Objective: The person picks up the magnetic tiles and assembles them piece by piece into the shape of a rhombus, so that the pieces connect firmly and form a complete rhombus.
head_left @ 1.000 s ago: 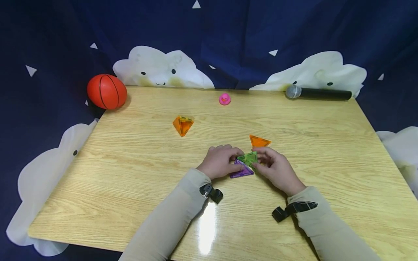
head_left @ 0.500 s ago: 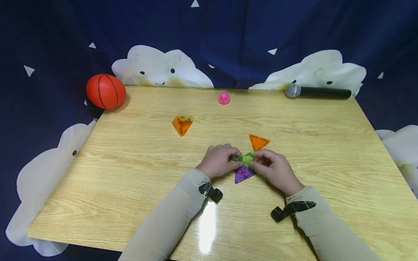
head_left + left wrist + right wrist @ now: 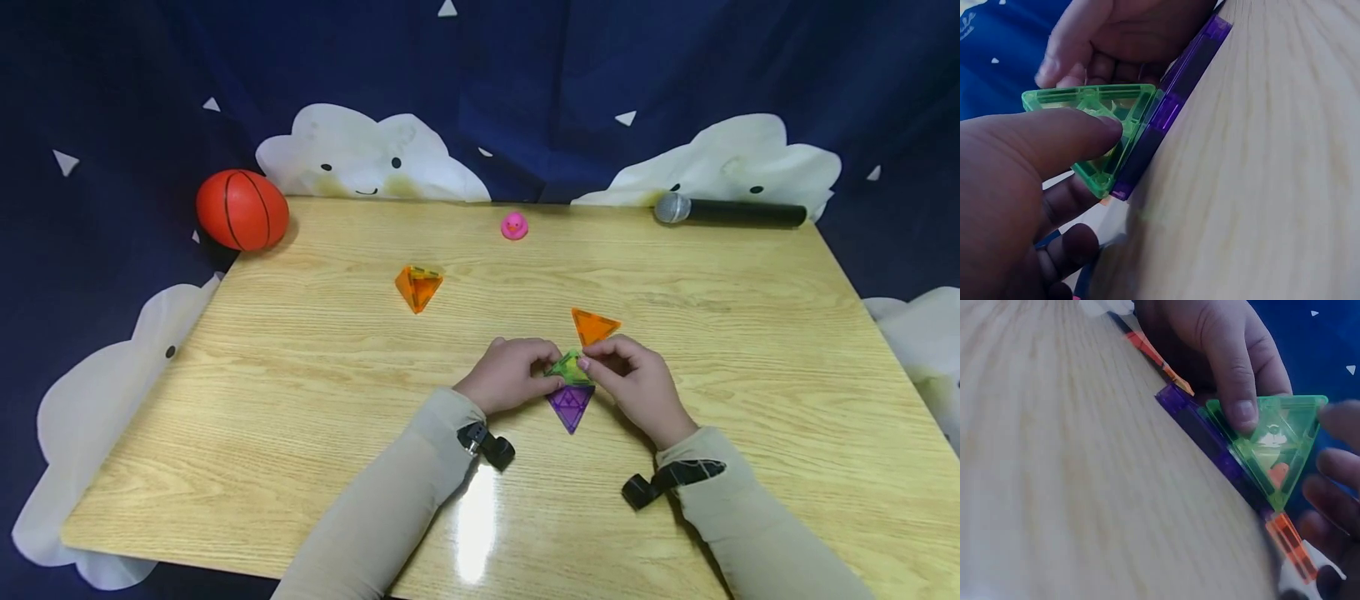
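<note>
Head view faces down toward the far edge of the counter (image 3: 487, 283); low, close wrist views share the green tile (image 3: 1274, 445).

I'm in what looks like a play corner or small staged set; whether in a home or studio, I can't tell. A dark blue cloth backdrop (image 3: 510, 83) with white cartoon clouds (image 3: 367, 158) hangs behind the far edge of my pale wood-grain table (image 3: 300, 433). A red ball with black lines (image 3: 242, 210) sits at the far left corner, a small pink toy duck (image 3: 514, 227) midway along that edge, and a black microphone with a silver head (image 3: 742, 213) near the far right corner.
</note>
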`<act>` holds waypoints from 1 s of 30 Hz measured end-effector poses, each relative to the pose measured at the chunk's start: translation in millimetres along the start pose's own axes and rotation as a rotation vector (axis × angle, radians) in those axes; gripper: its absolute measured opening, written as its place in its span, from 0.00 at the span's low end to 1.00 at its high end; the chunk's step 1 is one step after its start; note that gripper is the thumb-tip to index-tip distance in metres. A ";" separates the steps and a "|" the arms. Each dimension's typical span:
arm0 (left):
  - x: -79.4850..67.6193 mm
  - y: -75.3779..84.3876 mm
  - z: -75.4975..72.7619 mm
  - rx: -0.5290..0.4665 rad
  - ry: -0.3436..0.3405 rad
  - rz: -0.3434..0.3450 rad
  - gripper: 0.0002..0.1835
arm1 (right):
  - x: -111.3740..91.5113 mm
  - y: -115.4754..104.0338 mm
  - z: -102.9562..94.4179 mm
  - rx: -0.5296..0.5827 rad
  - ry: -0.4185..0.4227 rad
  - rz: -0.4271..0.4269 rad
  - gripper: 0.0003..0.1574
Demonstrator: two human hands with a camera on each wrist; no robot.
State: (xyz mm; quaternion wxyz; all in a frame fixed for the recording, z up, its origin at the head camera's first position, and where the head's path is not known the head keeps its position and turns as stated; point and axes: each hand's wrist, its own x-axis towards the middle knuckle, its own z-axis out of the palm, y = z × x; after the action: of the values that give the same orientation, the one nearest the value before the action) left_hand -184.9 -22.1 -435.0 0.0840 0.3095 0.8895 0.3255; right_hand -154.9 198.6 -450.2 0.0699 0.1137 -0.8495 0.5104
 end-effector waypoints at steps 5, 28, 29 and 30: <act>0.9 -0.2 0.4 0.009 0.015 -0.026 0.07 | 7.5 7.7 -3.9 -0.057 0.140 0.009 0.10; 0.8 -0.7 0.6 0.027 0.062 -0.063 0.08 | 33.0 6.4 -9.2 -0.444 -0.026 0.235 0.49; 0.8 -0.5 0.6 0.029 0.064 -0.066 0.08 | 33.0 5.7 -10.1 -0.454 -0.036 0.238 0.49; 1.0 -0.5 0.8 0.031 0.066 -0.068 0.08 | 32.8 4.8 -11.2 -0.463 -0.048 0.242 0.49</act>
State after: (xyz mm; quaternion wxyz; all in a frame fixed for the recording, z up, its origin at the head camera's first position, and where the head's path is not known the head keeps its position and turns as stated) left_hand -185.6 -21.4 -435.8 0.0608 0.2695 0.9066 0.3189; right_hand -187.8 206.6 -441.4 0.0126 0.0044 -0.9526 0.3041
